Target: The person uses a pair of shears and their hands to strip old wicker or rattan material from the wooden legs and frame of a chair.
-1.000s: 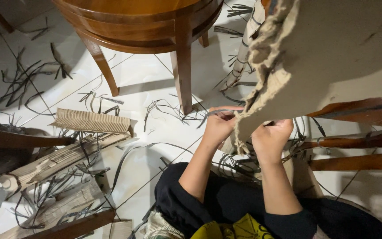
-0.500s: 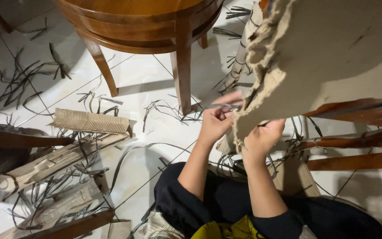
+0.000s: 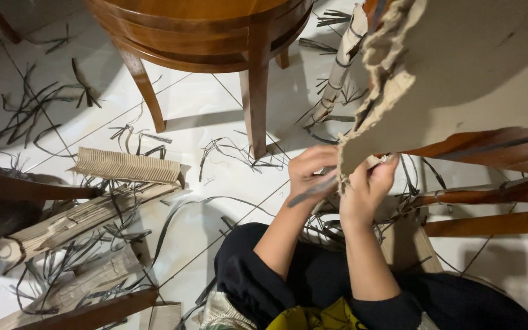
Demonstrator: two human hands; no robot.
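Observation:
A big sheet of torn corrugated cardboard [image 3: 459,73] leans across the upper right, its ragged lower corner coming down between my hands. My left hand [image 3: 310,174] pinches a dark flat strip [image 3: 313,190] that sticks out below the cardboard's corner. My right hand [image 3: 368,189] grips the cardboard's torn lower edge just beside it. Both hands touch near the corner. My black sleeves and lap fill the bottom of the view.
A round wooden table [image 3: 215,30] with legs [image 3: 255,104] stands on the white tiled floor ahead. Dark strips [image 3: 32,110] lie scattered about. Cardboard pieces [image 3: 126,166] and wooden slats pile at the left. Wooden furniture rails [image 3: 490,195] run at the right.
My left hand has come down from the cardboard's edge, drawing the dark strip lower and leftward. My right hand has risen slightly along the torn edge.

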